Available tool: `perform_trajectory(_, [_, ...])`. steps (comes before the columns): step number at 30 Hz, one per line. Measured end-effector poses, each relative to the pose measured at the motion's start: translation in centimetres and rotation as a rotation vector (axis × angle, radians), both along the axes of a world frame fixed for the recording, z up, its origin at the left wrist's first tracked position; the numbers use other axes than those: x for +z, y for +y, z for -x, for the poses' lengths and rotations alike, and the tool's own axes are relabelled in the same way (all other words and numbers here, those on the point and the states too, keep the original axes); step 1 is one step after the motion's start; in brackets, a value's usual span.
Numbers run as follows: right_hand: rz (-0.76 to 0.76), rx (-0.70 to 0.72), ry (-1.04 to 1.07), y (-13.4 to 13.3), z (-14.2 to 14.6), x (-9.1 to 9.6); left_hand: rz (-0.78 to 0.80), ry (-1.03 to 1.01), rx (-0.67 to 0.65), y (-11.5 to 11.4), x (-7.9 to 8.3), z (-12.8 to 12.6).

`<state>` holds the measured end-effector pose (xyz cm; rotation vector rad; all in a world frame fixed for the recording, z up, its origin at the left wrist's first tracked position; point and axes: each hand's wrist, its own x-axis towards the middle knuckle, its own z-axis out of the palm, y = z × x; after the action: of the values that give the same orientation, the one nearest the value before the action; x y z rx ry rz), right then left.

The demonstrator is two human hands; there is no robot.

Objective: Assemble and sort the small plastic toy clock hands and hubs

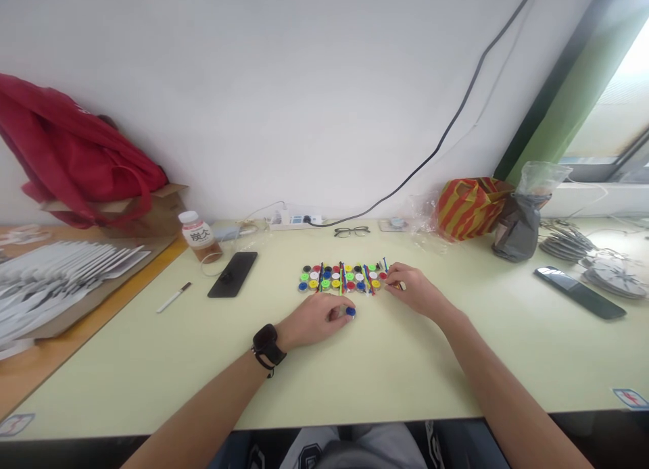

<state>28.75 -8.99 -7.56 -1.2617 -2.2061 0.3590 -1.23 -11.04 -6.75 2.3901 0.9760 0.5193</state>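
Note:
Rows of small round pieces with coloured tops [336,284] lie in the middle of the table, in red, blue, white, green, yellow and black. Bundles of thin coloured sticks [341,278] rest between and across the rows. My left hand [319,317], in front of the rows, pinches a small round blue-topped piece [350,311] between thumb and fingers. At the right end of the rows is my right hand [408,286], its fingers closed together. Small dark and yellow bits show at those fingers, too small to name. A red-topped piece [383,276] sits beside its fingertips.
Behind the rows lie eyeglasses [351,232] and a power strip [297,221]. To the left are a black phone [233,274], a drink bottle [200,237] and a white pen-like stick [174,298]. Striped and grey bags [517,229], cable coils and a dark flat object [579,292] are on the right.

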Motion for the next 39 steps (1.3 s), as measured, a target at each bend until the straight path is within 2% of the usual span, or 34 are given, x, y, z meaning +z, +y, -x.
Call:
perform_trajectory(5, [-0.036, 0.005, 0.099, -0.1, 0.1, 0.1, 0.005, 0.001, -0.004, 0.1, -0.1, 0.0])
perform_trajectory(12, [-0.151, -0.138, 0.404, 0.0, 0.1, 0.6, -0.004, -0.036, 0.011, 0.0, -0.4, 0.1])
perform_trajectory(16, [0.014, -0.078, 0.625, -0.2, 0.6, 1.3, -0.050, -0.102, 0.080, -0.1, -0.2, 0.0])
perform_trajectory(19, [0.164, 0.019, 0.695, -0.8, 1.5, 1.6, -0.144, -0.207, 0.199, -0.1, 0.0, -0.1])
perform_trajectory(21, [0.234, 0.083, 0.690, -1.2, 2.4, 1.6, -0.175, -0.288, 0.274, 0.0, 0.2, -0.1])
perform_trajectory(23, [0.297, 0.127, 0.665, -1.6, 3.3, 1.4, -0.152, -0.328, 0.287, 0.2, 0.3, 0.0])
perform_trajectory(29, [0.471, 0.164, 0.559, -2.0, 4.7, 0.4, -0.023, -0.199, 0.059, 0.5, 0.4, 0.4])
perform_trajectory(39, [0.373, 0.238, 0.367, -1.7, 4.7, -0.5, -0.054, -0.148, 0.002, 0.4, -0.1, 0.5])
